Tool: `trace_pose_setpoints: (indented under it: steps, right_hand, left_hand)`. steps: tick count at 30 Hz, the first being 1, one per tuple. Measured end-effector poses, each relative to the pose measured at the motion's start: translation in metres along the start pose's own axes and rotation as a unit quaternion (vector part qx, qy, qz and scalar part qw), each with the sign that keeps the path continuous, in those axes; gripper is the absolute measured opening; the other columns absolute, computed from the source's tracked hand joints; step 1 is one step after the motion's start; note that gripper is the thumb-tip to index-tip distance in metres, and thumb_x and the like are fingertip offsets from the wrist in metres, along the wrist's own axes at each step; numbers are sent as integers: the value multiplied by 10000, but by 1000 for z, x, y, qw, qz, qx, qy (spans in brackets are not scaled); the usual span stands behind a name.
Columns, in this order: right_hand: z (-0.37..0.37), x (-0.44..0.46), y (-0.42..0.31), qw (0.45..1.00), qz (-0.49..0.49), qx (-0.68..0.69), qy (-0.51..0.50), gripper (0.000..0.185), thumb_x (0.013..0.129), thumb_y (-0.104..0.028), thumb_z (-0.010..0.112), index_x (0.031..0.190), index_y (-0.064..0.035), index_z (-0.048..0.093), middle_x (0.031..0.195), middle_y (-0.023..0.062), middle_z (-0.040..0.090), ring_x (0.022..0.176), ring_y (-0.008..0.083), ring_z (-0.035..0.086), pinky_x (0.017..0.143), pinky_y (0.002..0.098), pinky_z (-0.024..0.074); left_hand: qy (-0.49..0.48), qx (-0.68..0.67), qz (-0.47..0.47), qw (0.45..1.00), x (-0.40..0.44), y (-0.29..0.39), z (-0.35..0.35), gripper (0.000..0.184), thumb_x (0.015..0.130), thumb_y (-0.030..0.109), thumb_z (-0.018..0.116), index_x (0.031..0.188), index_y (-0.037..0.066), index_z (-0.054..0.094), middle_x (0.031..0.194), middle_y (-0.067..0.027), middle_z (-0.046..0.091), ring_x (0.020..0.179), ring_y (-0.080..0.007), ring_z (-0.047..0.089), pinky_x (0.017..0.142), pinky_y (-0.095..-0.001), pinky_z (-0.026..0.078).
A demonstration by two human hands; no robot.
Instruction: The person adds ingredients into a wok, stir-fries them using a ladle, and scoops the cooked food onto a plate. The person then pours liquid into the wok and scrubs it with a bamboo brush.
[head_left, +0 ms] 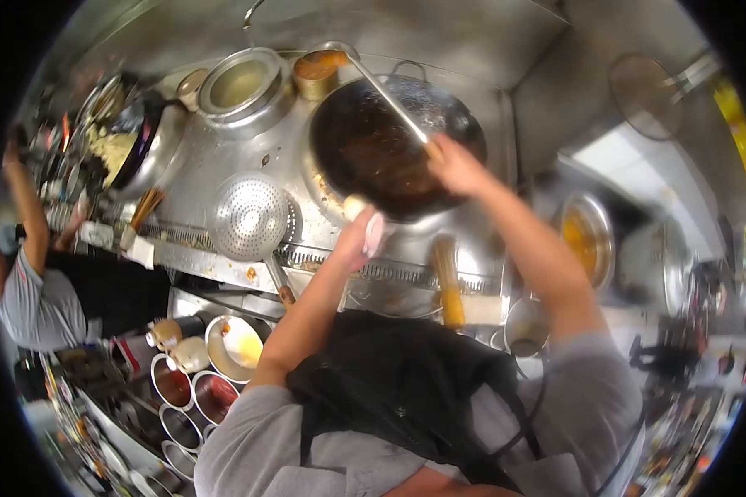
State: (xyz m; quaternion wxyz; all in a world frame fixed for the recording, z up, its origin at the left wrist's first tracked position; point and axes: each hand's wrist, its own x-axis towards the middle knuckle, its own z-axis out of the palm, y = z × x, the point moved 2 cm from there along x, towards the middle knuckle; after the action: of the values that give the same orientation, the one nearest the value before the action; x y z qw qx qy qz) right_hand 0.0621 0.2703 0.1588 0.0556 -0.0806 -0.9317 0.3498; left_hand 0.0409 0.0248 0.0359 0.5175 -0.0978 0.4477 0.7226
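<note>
My right hand (458,168) is wrapped around the handle end of a long metal ladle (394,101). The ladle reaches across the wok to a can (311,80) with orange contents at the back. Dark and wide, the wok (373,157) sits on the steel range, with dark liquid or a wet sheen inside. At its near left rim, my left hand (359,240) is closed on a folded pale cloth (375,234). A pale rounded end shows just beyond those fingers; whether it is the wok's handle I cannot tell.
A perforated strainer (250,214) lies left of the wok, and a metal pot (240,87) stands behind it. A bamboo brush (448,282) rests at the front. Sauce containers (215,393) are at lower left. Another person (41,298) works at far left, near another wok (137,149).
</note>
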Motion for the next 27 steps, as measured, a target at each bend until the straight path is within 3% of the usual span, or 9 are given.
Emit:
trace_pose_setpoints:
  steps: [1,3,7,8,11,12,15,21,27]
  right_hand:
    - [6,44,15,979,-144,-131,68,539,841,-110,567,1337,1,389,855,215,655,681,312,659,565,442,507]
    - [10,134,15,964,-89,-250,-2,525,820,-74,539,1320,16,407,963,277,656,795,387,668,642,499,515]
    - [19,266,-1,936,193,-21,-292,529,819,-42,498,1328,51,389,1000,250,663,800,384,669,645,489,520]
    - [31,265,-5,937,228,87,-251,354,815,-19,488,1159,58,522,875,226,664,666,348,652,548,472,505]
    - [114,256,63,952,-118,-219,180,144,810,5,479,926,36,558,717,197,606,512,299,576,456,435,466]
    - [124,252,71,935,-148,-249,202,139,812,9,471,918,37,556,703,203,601,492,297,571,447,428,465]
    - [76,253,33,949,163,-8,-269,381,833,5,420,1202,80,482,837,297,648,572,354,648,509,431,513]
    - [87,157,-23,999,40,5,-21,757,833,-74,493,1501,-31,140,986,312,641,641,349,670,599,415,533]
    - [146,194,-105,974,112,194,-44,671,812,-41,551,1427,-86,287,1046,279,620,776,300,676,574,418,520]
  left_hand:
    - [24,16,38,999,-10,-7,-13,349,949,445,536,927,100,587,737,-67,616,627,-186,603,485,-306,454]
    - [144,80,148,975,-19,-34,-51,270,916,284,613,1089,87,550,869,-76,621,700,-162,608,557,-309,493]
    - [235,317,226,890,-67,-77,-94,500,809,151,687,1236,28,458,1038,-127,592,930,-234,607,796,-344,501]
    - [268,355,197,874,-70,-93,-111,566,768,154,720,1255,40,454,1051,-157,589,1001,-290,597,856,-381,489]
    - [340,600,173,703,-80,-119,-127,613,730,214,765,1257,64,489,1079,-217,582,1034,-382,565,915,-448,455]
    - [346,584,175,713,-84,-119,-125,613,719,248,777,1253,90,522,1075,-232,589,1044,-417,534,925,-476,436]
    - [327,610,238,681,-91,-104,-115,591,716,245,775,1234,95,535,1033,-209,603,1026,-398,548,900,-467,441]
    - [248,623,217,710,-74,-95,-124,527,738,230,761,1183,69,528,988,-220,599,964,-423,546,864,-490,433]
    - [153,632,224,726,-73,-77,-132,491,766,232,731,1187,66,540,1043,-241,579,996,-443,538,876,-497,438]
